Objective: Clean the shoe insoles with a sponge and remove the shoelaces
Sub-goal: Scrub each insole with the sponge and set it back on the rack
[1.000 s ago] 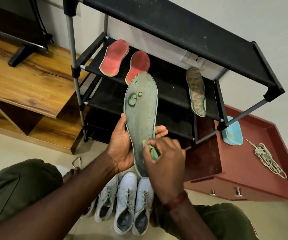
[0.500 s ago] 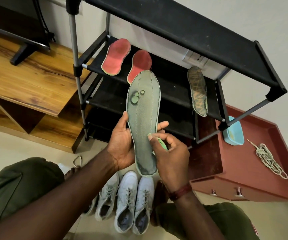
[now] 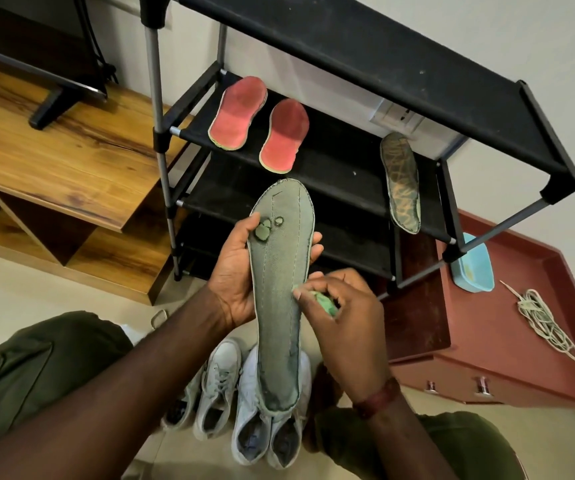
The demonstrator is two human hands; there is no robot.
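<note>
Three insoles line the rack; left fingers grip a grey insole, right fingers pinch sponge.

- We see the held insole as matt grey-green woven cloth, stitched at its edge
- The rack shelves look to us like matt black fabric on smooth grey metal poles
- We read the bench as satin grained wood, the tub as smooth blue plastic

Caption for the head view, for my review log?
Left hand holds a grey-green insole while right hand presses a green sponge against its edge.
</note>
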